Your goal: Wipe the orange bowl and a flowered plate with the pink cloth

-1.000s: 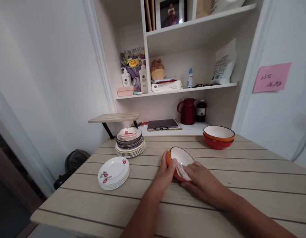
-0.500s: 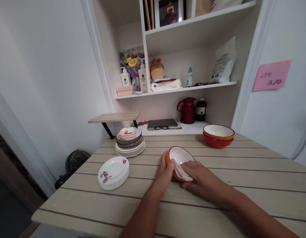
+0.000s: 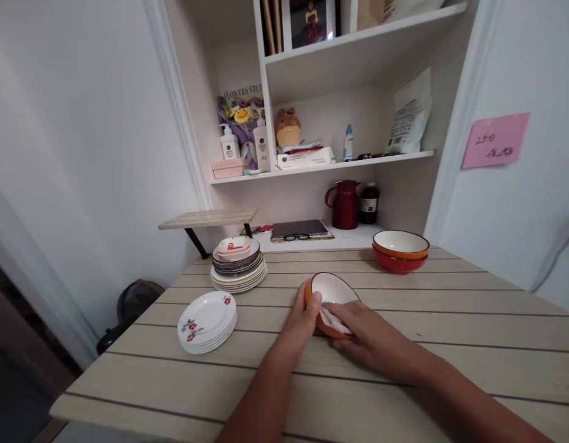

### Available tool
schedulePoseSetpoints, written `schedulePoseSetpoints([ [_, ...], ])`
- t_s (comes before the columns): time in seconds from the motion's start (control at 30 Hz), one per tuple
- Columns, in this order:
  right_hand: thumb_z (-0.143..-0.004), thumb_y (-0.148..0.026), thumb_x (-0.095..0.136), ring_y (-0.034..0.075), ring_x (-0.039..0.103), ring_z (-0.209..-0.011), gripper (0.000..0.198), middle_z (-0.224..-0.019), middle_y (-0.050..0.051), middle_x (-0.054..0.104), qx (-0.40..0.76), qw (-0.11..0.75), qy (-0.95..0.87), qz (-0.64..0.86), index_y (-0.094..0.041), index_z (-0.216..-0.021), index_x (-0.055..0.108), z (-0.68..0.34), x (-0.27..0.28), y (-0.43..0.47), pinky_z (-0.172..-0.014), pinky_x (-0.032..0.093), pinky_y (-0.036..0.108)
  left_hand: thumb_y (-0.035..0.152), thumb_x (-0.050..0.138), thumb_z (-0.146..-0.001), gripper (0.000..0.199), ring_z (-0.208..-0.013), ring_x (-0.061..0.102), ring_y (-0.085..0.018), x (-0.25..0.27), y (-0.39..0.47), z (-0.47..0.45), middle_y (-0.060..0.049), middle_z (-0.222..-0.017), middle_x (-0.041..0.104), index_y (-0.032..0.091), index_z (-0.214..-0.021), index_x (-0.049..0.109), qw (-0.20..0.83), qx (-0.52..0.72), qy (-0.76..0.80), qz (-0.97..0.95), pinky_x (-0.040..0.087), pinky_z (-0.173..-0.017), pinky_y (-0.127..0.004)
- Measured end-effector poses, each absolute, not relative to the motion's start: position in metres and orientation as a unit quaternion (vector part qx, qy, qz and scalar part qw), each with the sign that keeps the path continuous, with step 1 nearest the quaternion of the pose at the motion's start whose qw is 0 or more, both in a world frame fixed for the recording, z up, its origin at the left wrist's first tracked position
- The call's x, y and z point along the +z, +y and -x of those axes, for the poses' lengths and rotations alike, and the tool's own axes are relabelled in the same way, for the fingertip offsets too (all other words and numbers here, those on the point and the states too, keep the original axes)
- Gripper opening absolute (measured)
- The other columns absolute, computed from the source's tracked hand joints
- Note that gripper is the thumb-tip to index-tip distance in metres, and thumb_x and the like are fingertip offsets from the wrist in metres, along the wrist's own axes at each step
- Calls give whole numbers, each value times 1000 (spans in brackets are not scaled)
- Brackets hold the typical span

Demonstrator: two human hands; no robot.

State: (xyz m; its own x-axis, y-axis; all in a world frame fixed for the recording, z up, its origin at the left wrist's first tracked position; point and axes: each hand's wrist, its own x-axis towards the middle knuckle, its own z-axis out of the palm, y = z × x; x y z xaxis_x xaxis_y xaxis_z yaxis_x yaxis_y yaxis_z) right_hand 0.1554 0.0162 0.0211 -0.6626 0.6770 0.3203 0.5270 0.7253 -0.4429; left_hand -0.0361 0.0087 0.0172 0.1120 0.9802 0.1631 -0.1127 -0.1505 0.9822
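An orange bowl (image 3: 334, 287) with a white inside and dark rim is tilted over the middle of the table. My left hand (image 3: 304, 315) grips its left side, thumb over the rim and fingers behind the wall. Inside the bowl, my right hand (image 3: 365, 332) presses a white cloth (image 3: 334, 321) against the near wall; its thumb is low on the outside. Part of the cloth is hidden under the fingers. To the left lies a stack of white plates (image 3: 207, 322) with red flowers.
Behind those plates stands a taller stack of dishes (image 3: 238, 267) topped by a small pink-rimmed dish. Two nested bowls (image 3: 400, 252), orange over red, sit at the back right. A small raised shelf (image 3: 208, 218), a laptop (image 3: 299, 229) and a red jug (image 3: 345, 205) stand along the back.
My right fingers and the cloth have shifted slightly deeper and to the left within the bowl. The whole view has moved a little; my left hand keeps its grip.
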Motion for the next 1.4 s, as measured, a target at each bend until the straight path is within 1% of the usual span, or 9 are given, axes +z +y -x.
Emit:
schedulePoseSetpoints([
  [0.07,-92,-24,63,29,62,-107,37,-116,7,70,162,223,-905,323,-28,-129,61,-156,25,16,-93,49,43,62,56,-96,64,-142,52,-30,16,9,36,-9,-154,58,26,-148,49,510,537,407,-534,39,-120,-43],
  [0.13,-92,-26,63,28,62,-105,28,-112,5,71,166,210,-911,315,-29,-119,64,-158,29,16,-92,49,42,62,59,-94,65,-142,52,-31,15,9,35,-9,-153,59,26,-147,50,512,541,407,-529,40,-119,-43],
  [0.3,-83,-17,66,29,61,-112,50,-122,6,70,153,200,-913,321,-30,-131,59,-165,31,20,-95,48,43,58,66,-90,66,-138,56,-31,11,12,35,-11,-148,62,24,-145,51,518,550,382,-533,43,-116,-42],
  [0.4,-86,-14,62,29,63,-105,38,-113,6,72,124,197,-915,330,-27,-122,61,-164,30,19,-90,48,41,61,62,-92,69,-140,55,-31,11,13,35,-12,-152,59,23,-149,48,517,545,390,-533,42,-117,-42],
  [0.57,-89,-13,59,27,64,-94,24,-103,5,73,86,200,-913,345,-26,-109,60,-156,30,16,-88,46,42,73,58,-91,101,-154,36,-29,9,11,37,-15,-171,33,22,-167,16,504,524,433,-533,29,-125,-39],
  [0.7,-91,-12,56,26,65,-95,24,-103,4,74,91,208,-914,336,-26,-109,61,-153,30,16,-90,46,43,73,67,-85,117,-153,38,-30,9,10,35,-17,-171,30,23,-168,1,525,518,405,-541,33,-123,-39],
  [1.0,-90,-14,58,27,64,-101,29,-110,6,73,109,222,-912,326,-27,-115,64,-157,24,18,-90,49,42,67,70,-86,104,-148,45,-30,4,12,34,-15,-166,41,23,-165,19,526,532,410,-522,38,-120,-38],
  [1.23,-94,-27,63,31,66,-107,53,-127,12,72,97,252,-908,320,-28,-146,53,-156,8,22,-93,52,46,68,62,-91,84,-146,48,-30,9,11,37,-12,-162,48,24,-158,38,517,543,402,-526,37,-121,-40],
  [1.4,-94,-30,64,32,66,-118,59,-142,13,67,128,252,-906,316,-28,-151,49,-154,9,20,-101,52,49,67,55,-95,68,-141,53,-31,14,7,36,-9,-153,59,26,-150,50,517,534,396,-539,39,-120,-42],
])
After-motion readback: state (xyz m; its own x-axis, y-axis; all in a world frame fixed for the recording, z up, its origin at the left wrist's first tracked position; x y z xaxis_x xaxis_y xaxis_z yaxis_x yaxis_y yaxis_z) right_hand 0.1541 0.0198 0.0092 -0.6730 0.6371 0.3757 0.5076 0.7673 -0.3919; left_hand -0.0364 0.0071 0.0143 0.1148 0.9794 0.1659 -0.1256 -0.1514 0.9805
